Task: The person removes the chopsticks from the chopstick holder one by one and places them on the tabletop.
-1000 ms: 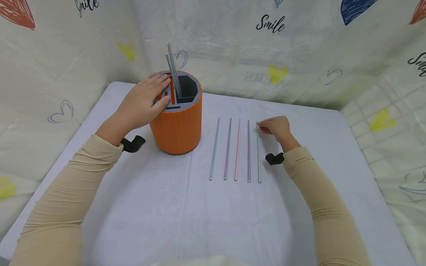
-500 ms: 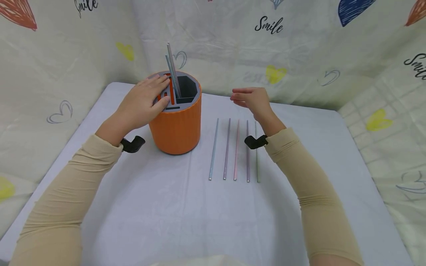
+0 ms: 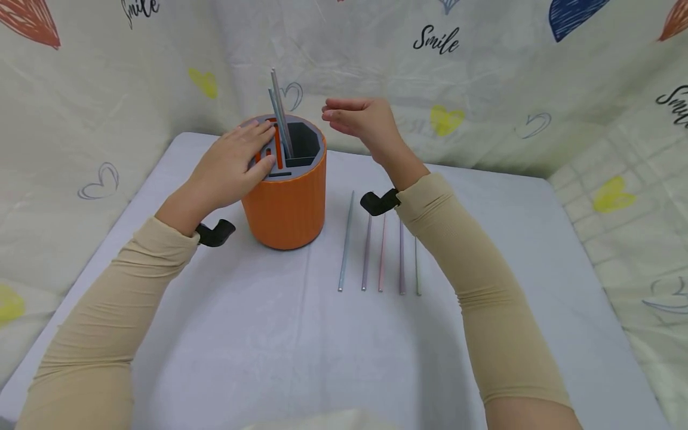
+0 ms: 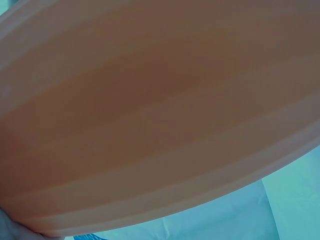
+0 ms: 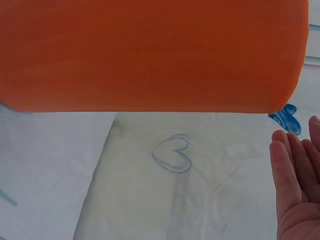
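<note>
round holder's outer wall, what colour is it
The outer wall is orange; the head view shows it best.

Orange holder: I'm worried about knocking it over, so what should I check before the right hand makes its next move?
1. Orange holder upright on the table: ok.
2. Left hand resting on the holder's top: ok.
3. Right hand holding nothing: ok, fingers straight.
4. Sticks in the holder rising above the rim: ok, at least two, leaning.
5. Exact stick count inside: cannot tell.
6. All five table sticks fully in sight: not ok, right sleeve and wrist camera hide four far ends.
</note>
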Available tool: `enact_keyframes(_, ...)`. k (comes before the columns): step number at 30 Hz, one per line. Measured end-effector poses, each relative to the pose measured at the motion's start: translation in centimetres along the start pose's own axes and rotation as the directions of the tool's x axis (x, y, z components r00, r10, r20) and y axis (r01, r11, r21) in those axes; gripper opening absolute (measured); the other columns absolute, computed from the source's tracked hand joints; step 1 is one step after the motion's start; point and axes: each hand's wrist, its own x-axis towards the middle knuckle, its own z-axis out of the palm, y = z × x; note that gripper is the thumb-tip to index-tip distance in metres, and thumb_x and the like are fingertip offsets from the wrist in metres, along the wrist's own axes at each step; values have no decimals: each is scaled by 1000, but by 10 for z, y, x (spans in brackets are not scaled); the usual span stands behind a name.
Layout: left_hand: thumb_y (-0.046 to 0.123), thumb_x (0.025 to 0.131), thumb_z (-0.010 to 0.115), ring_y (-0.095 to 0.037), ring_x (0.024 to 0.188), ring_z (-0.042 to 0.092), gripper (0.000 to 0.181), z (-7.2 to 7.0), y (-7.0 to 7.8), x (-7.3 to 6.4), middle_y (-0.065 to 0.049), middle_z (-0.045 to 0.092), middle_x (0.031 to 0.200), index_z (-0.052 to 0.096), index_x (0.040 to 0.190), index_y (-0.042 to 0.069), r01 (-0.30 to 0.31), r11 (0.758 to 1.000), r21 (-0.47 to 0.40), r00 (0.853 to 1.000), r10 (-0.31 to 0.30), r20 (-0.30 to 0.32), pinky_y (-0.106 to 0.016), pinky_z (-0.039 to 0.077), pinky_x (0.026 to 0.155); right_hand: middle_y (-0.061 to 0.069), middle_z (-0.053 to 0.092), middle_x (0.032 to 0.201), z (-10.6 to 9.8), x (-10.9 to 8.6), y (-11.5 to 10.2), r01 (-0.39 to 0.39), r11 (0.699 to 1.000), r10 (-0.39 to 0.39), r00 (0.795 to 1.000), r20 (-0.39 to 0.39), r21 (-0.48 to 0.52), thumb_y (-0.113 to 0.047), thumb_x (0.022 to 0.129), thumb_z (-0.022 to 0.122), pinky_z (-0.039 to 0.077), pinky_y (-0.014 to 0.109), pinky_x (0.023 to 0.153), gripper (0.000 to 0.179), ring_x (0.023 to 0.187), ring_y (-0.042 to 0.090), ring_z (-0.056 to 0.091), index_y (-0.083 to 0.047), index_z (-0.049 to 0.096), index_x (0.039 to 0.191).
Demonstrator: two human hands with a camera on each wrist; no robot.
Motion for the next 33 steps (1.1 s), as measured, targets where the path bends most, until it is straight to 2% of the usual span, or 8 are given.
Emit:
enact_keyframes(9,37,104,35,-31,155,16,62,1,-1,0,-13,28,164,29,156,3,6,1000,-4,1000,-6,6,-49,13,128,12,71,123,25,9,-8,71,997,-66,992,110,-42,-6,86,75,56,27,98,41,113,19,69,-3,69,126)
enact_keyframes(17,36,104,36,-32,155,17,61,1,0,-1,-14,28,164,30,155,2,1,1000,-13,1000,-1,5,-49,13,128,10,69,128,42,13,-9,118,984,-94,980,174,-134,-10,90,72,55,23,98,39,115,17,69,-4,67,128)
enact_keyframes(25,37,104,35,-31,155,16,62,1,0,1,-12,28,164,30,156,3,-1,1000,-9,1000,1,-1,-49,14,128,11,70,127,53,16,-12,122,978,-86,975,203,-171,-9,93,68,55,23,98,36,114,17,68,-5,67,128)
enact_keyframes(33,37,104,35,-31,155,17,62,1,0,1,-12,28,164,30,156,3,-1,1000,-1,1000,1,-1,-47,13,129,12,72,121,57,18,-14,92,987,-69,982,174,-130,-7,91,69,57,22,95,33,110,18,71,-3,70,124)
